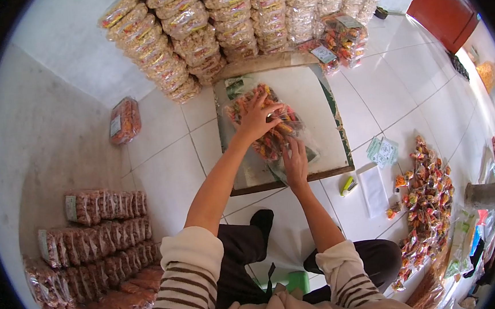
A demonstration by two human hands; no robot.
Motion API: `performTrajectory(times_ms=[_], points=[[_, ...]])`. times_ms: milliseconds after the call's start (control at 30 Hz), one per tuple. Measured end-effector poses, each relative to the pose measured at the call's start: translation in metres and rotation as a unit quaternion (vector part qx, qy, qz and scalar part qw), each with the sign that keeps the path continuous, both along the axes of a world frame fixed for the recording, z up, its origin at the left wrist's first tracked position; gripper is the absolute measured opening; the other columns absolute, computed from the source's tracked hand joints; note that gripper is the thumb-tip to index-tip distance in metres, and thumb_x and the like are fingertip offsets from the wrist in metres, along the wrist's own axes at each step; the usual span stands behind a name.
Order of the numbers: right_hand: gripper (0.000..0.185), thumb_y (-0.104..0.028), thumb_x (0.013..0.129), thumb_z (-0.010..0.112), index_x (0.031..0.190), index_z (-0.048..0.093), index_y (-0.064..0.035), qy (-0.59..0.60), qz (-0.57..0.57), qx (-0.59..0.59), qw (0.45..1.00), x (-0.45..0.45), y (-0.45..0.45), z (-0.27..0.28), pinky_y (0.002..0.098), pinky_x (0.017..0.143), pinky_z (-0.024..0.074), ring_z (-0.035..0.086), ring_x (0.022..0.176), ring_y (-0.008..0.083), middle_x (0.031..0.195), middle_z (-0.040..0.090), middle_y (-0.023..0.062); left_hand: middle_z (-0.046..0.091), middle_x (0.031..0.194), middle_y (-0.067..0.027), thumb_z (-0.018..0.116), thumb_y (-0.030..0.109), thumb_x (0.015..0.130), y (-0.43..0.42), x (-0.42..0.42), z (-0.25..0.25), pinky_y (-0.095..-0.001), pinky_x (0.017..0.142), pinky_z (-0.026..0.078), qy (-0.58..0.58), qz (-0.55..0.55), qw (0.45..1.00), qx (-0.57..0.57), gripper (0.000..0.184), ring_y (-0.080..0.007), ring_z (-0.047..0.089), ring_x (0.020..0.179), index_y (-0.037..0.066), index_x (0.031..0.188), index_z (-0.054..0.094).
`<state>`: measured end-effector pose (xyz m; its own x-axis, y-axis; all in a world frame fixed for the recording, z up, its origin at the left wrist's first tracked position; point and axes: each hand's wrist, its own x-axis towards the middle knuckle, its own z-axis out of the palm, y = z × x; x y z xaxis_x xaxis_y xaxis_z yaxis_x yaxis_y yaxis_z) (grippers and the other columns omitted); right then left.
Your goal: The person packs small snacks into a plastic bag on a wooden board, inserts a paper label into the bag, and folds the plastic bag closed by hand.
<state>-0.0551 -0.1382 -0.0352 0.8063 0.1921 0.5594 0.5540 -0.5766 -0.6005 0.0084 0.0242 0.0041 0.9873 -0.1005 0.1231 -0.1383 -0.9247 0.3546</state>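
Fingers of our left hand (255,119) spread wide over the clear bag of wrapped snacks (270,144) on the low table (314,101); our right hand (295,160) touches its near end, though we cannot tell whether it pinches; a stapler (348,186) lies beside white sheets (373,191).

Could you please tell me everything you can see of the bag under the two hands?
The bag is clear, glossy, crinkled plastic, filled with small red, orange, yellow and dark pieces. It lies flat and slanted on the low table, its looser, emptier end towards the person. The left hand rests on the filled part, fingers spread; the right hand touches the looser end. Whether that end is sealed, I cannot tell.
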Motion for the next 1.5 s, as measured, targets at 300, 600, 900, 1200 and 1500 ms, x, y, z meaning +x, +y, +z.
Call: performTrajectory(times_ms=[300,600,900,1200,1500], points=[[0.008,-0.007,0.08,0.056,0.086,0.054,-0.0013,0.053,-0.014,0.027,0.998,0.01,0.006,0.006,0.0387,0.069,0.044,0.055,0.081,0.0307,0.084,0.055,0.0137,0.046,0.113,0.0007,0.068,0.021,0.075,-0.008,-0.001,-0.011,-0.0517,0.102,0.016,-0.157,-0.061,0.985,-0.038,0.016,-0.0289,0.03,0.122,0.023,0.088,0.059],[0.009,-0.007,0.081,0.055,0.084,0.058,0.0012,0.243,-0.051,0.157,0.956,0.015,0.001,0.008,0.0354,0.071,0.0431,0.056,0.08,0.0288,0.082,0.058,0.0138,0.046,0.104,-0.0016,0.065,0.014,0.075,-0.019,-0.005,-0.008,-0.0487,0.093,0.026,-0.116,-0.045,0.99,-0.062,0.01,-0.0274,0.036,0.11,0.021,0.082,0.06],[0.048,-0.004,0.082,0.056,0.125,0.037,0.0005,0.034,-0.104,0.073,0.991,0.027,-0.004,-0.03,0.0403,0.09,0.0385,0.046,0.107,0.0341,0.122,0.04,0.0198,0.048,0.119,-0.0033,0.055,0.018,0.084,-0.056,0.002,-0.014,-0.0534,0.103,0.014,-0.179,-0.093,0.979,-0.042,0.014,-0.0208,0.037,0.122,0.017,0.097,0.058],[0.038,-0.001,0.085,0.045,0.123,0.04,0.0031,0.016,-0.048,0.101,0.994,0.033,0.0,-0.033,0.0393,0.093,0.036,0.044,0.11,0.0348,0.119,0.042,0.0217,0.063,0.092,-0.004,0.057,0.019,0.081,-0.068,0.011,-0.004,-0.0519,0.106,0.01,-0.108,-0.144,0.977,-0.111,0.009,-0.0208,0.054,0.102,0.011,0.082,0.06],[0.03,0.0,0.086,0.039,0.114,0.045,0.0044,0.199,-0.014,0.237,0.951,0.011,0.004,-0.035,0.036,0.088,0.0357,0.044,0.103,0.033,0.11,0.044,0.0216,0.059,0.062,-0.0096,0.06,0.012,0.075,-0.083,0.0,-0.01,-0.0431,0.108,0.017,-0.048,-0.277,0.935,-0.214,0.009,-0.0274,0.059,0.06,0.005,0.073,0.054]])
